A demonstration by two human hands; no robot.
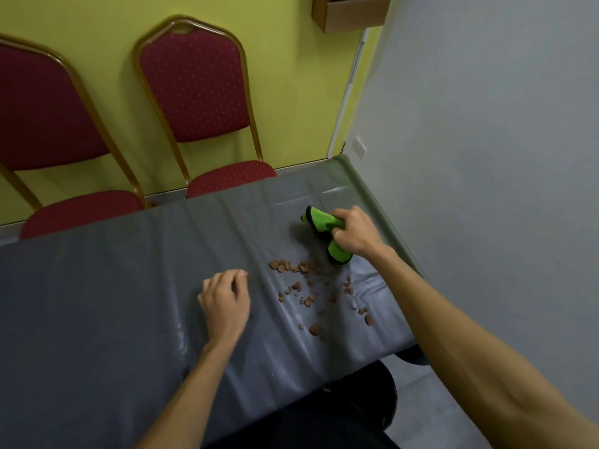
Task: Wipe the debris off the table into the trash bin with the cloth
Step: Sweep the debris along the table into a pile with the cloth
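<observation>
1. The right hand (pixel 355 233) is closed round a bunched green cloth (pixel 324 223) with a dark edge, its fingers curled over the middle of the bundle
2. The ends of the cloth stick out on either side of the fist, and the lower end touches the worktop (pixel 97 303)
3. The left hand (pixel 225 303) holds nothing; it rests palm down on the worktop with its fingers loosely curled, well apart from the cloth
4. The debris (pixel 303 280) is a scatter of reddish-brown crumbs lying between the two hands; the thickest cluster is just beside the lower end of the cloth, and looser bits trail toward the near edge
5. A grey, glossy, wrinkled sheet covers the worktop, and the cloth and crumbs sit toward its right end
6. Below the near edge is a dark shape (pixel 366 403); I cannot tell whether it is the bin
7. Two red chairs (pixel 194 92) with gold frames stand at the far side against a yellow-green wall (pixel 291 76)
</observation>
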